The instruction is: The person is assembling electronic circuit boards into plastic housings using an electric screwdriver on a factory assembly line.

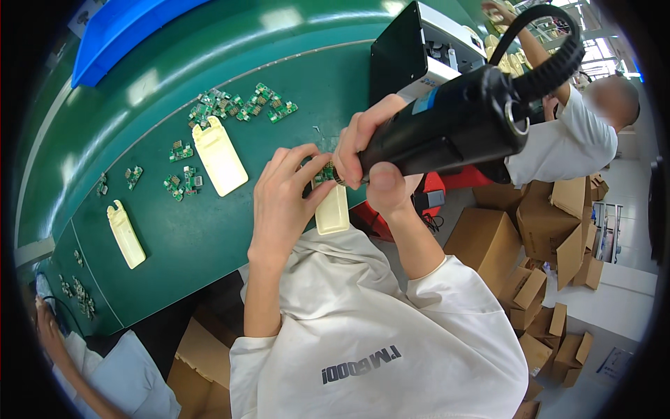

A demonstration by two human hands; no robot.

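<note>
Your left hand [279,188] has its fingers closed around the upper end of a pale yellow, shallow plastic shell [332,215], thumb and forefinger at the small green circuit board [324,174] in that end. Shell sits at the near edge of the green worktop [192,234], lower end toward your white shirt [370,314]. The lower part of its cavity shows bare yellow plastic.

Your right hand [363,136] has its fingers wrapped around a thick black cylindrical handheld tool [436,129], with a black ribbed cable [558,66] at its rear end. Front end points at the board; your fingers hide the tip, can't tell if it touches.

Left of your hands: one pale yellow shell [222,162] near the heap of green boards [241,105], another pale yellow shell [127,237] farther left. More loose boards [183,183] lie between them.

Containers: blue plastic bin [94,49] upper left, partly cropped, can't tell what's in it. Brown cardboard boxes [481,241] stacked on the right, several with flaps up, contents unclear. Another open brown cardboard box [199,353] below the worktop, lower left; inside too dark to read.

Black-and-white boxy machine [399,59] stands on the worktop beyond your right hand.
</note>
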